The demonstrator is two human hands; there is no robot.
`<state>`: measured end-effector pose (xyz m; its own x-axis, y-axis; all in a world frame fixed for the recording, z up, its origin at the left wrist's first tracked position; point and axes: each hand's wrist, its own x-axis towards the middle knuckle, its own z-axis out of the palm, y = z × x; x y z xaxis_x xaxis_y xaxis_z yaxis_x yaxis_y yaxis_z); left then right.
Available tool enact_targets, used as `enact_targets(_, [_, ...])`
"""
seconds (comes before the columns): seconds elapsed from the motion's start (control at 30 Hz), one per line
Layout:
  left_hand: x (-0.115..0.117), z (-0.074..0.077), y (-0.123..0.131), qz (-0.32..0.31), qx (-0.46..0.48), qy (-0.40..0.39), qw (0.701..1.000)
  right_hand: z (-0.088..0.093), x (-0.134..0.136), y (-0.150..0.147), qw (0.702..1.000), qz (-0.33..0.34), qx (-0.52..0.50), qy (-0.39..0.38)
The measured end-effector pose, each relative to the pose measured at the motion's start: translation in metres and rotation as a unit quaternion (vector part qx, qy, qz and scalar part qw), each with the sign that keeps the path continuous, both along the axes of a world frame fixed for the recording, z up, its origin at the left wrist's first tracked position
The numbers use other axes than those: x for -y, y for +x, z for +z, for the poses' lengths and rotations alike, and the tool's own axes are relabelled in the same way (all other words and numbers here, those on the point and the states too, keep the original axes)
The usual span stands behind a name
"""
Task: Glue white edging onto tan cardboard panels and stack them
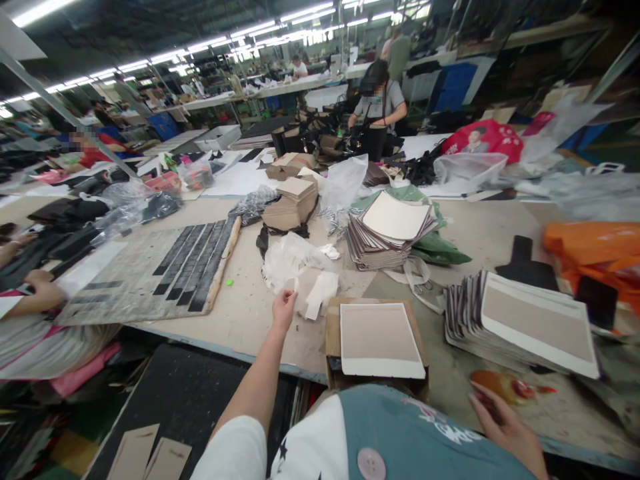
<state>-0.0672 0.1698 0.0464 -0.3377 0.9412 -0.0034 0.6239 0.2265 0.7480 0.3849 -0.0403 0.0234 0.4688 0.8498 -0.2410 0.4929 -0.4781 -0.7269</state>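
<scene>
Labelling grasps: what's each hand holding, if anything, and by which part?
Left hand: at the left edge of the white strips; can't tell whether it pinches one. Right hand: nothing visibly held, beside the amber item.

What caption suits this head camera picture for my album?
Worktable: left hand at pale pieces, right hand beside an amber item, panel between.
</scene>
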Motion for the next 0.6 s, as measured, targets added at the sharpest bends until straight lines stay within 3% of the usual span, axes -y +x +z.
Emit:
enact_targets(0.07, [0.015,0.021,0.01,-0.036,0.026,0.02,0.999,0.023,-0.021,-0.012,0.996,0.023,-0.056,0.066])
enact_targets(0.13, [0.033,0.043,0.027,-0.111,0.064,0.042,0.991,0.045,-0.043,-0.027,0.981,0.046,-0.159,0.105])
enact_targets(0.3, [0.073,0.081,0.085,-0.381,0.081,0.043,0.92,0.084,-0.09,-0.067,0.882,0.175,-0.428,0.089])
enact_targets(0.4, [0.084,0.086,0.111,-0.47,0.064,0.041,0.879,0.085,-0.104,-0.083,0.851,0.217,-0.478,0.02])
enact_targets(0.5, [0.089,0.082,0.121,-0.51,0.067,0.051,0.856,0.074,-0.108,-0.089,0.869,0.225,-0.441,-0.009])
enact_targets(0.6, [0.091,0.076,0.118,-0.501,0.069,0.052,0.861,0.065,-0.108,-0.088,0.883,0.229,-0.41,0.0])
